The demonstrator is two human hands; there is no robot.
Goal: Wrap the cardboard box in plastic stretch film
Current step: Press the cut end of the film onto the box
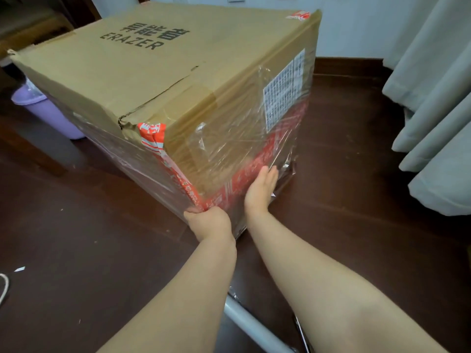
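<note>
Cardboard box [163, 80], judged by its bulk, is awkward rather than fragile: too wide to hug, stiff on its flat faces but soft where the near top corner is already crushed. It is best held low at a corner or under a bottom edge. The stretch film [229, 149] over it looks thin, clingy and slippery, and likely to tear if dragged across a sharp edge.

The box stands on the dark reddish floor [344, 174], and whether one edge is lifted cannot be told. Its top is bare brown card printed ERAZER, with a taped seam. Wrinkled clear film covers the two near sides, over orange-red tape [153, 138] on the corner and a white label [280, 98].

The left hand [207, 220] grips the lower near corner, fingers curled around it. The right hand [260, 189] lies flat on the filmed side, fingers straight and close together.

Further out are a lilac bucket [38, 108] on the left, pale curtains [433, 110] on the right and a white tube [249, 324] nearest the camera
</note>
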